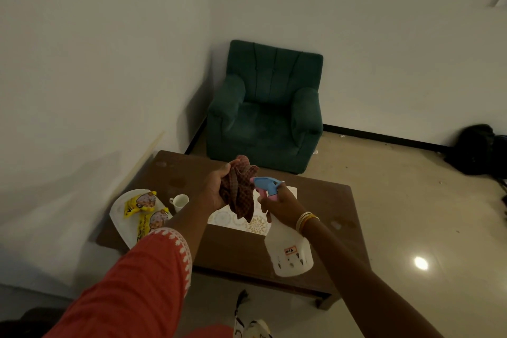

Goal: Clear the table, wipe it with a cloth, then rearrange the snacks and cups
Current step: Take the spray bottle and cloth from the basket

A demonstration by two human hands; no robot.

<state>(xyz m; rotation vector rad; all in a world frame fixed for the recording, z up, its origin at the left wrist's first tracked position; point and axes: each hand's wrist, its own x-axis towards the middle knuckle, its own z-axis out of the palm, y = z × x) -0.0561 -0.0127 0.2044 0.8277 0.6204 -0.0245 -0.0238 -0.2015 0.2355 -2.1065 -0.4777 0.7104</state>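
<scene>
The crumpled checkered cloth hung bunched above the brown worktop; two yellow snack packs sat on a white plate at its left edge, white cup just beside.

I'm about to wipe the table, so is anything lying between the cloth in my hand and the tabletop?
Yes. Under the cloth, a patterned mat covers the middle of the table; a white cup and a plate of snack packets sit at its left end.

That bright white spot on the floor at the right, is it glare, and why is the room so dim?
Head view: yes, the spot looks like a lamp mirrored in the glossy floor; light is low overall, so the armchair throws a soft shadow on the wall, and the wide lens bends the table edges.
</scene>
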